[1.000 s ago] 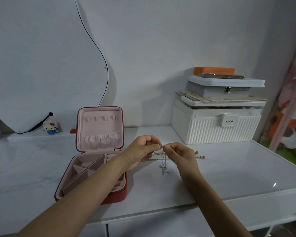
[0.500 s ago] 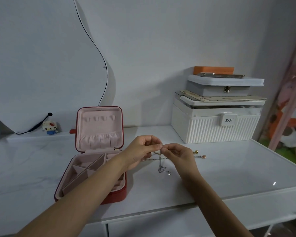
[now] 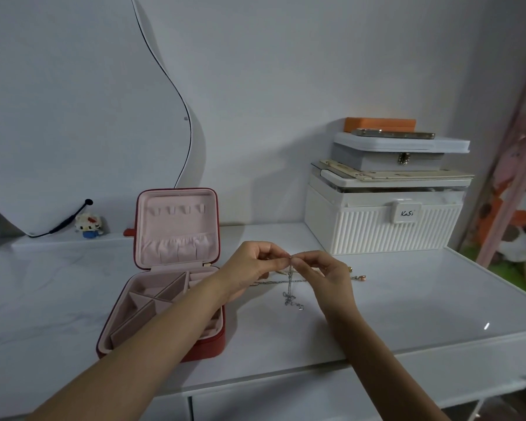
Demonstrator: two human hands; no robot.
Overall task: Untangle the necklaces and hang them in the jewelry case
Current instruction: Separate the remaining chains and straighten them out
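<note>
Since the earlier frame my left hand and right hand have closed together, both pinching the silver necklace right of the jewelry case; untangling continues, next separating strands gently.

You face a glossy white desk; behind it, a pale grey wall and curved mirror.

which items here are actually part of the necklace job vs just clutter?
Job:
silver necklace, pinched by left hand and right hand
other chains on the table
open red jewelry case

Clutter:
white ribbed box
grey box
orange box
toy figure
</note>
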